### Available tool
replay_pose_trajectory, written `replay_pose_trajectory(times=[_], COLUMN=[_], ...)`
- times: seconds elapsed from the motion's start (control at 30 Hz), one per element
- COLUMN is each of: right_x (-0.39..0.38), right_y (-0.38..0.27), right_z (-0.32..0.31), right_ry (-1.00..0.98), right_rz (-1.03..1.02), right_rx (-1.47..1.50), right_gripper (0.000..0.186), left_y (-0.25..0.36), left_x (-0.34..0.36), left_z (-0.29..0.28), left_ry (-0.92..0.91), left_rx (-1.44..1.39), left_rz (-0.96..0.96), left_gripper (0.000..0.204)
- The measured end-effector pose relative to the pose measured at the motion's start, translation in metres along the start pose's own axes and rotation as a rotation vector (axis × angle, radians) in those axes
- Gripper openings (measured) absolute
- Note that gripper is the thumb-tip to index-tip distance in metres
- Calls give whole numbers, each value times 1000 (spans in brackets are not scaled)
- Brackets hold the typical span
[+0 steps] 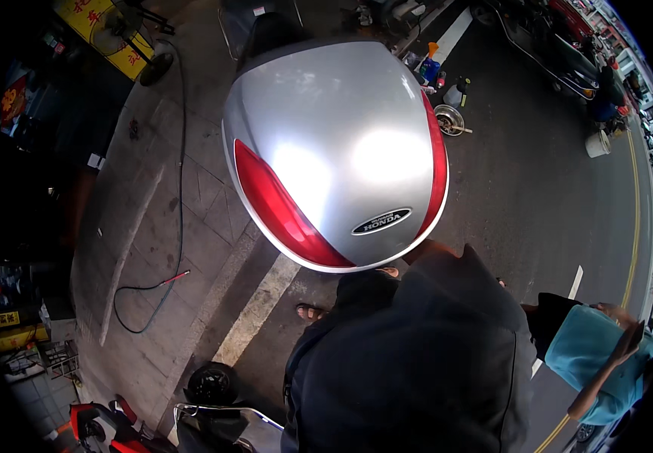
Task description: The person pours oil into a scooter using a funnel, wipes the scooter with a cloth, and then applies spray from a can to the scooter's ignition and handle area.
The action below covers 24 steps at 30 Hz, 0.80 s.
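Note:
A silver motorcycle top box (326, 98) with red reflector panels and a dark oval badge fills the upper middle of the head view. Its lid looks closed. A dark short sleeve (447, 287) comes up from the lower edge, and a bare forearm (430, 250) passes from it under the box's near right edge. This seems to be my right arm; the box hides its hand. My left hand does not show. Whatever either hand touches is out of sight. A sandalled foot (310, 312) stands on the ground below the box.
A black hose (181, 151) lies along the pavement at left, near a standing fan (118, 30). Right of the box are a metal bowl (449, 121) and several bottles. A person in a teal shirt (587, 343) is at lower right. Motorcycles are parked at lower left and upper right.

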State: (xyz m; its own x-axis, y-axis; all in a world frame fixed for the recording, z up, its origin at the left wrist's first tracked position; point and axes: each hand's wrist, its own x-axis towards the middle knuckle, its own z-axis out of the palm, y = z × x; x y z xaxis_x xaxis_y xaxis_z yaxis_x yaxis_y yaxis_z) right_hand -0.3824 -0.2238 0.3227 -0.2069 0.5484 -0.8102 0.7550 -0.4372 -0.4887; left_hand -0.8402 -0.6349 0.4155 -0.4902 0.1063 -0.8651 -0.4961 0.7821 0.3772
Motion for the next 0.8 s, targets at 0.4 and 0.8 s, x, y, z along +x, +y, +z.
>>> replay_pose_trajectory(times=[0.4, 0.8], right_x=[26, -106], right_y=[-42, -66], right_z=[112, 159], right_ry=[-64, 615], right_rz=[267, 388], right_rx=[524, 926], right_gripper=[20, 26], left_y=[503, 583], left_x=[84, 171], left_z=[-13, 153], left_ry=[-280, -663], left_rx=[-97, 421], left_rz=[872, 631], left_gripper=[52, 61])
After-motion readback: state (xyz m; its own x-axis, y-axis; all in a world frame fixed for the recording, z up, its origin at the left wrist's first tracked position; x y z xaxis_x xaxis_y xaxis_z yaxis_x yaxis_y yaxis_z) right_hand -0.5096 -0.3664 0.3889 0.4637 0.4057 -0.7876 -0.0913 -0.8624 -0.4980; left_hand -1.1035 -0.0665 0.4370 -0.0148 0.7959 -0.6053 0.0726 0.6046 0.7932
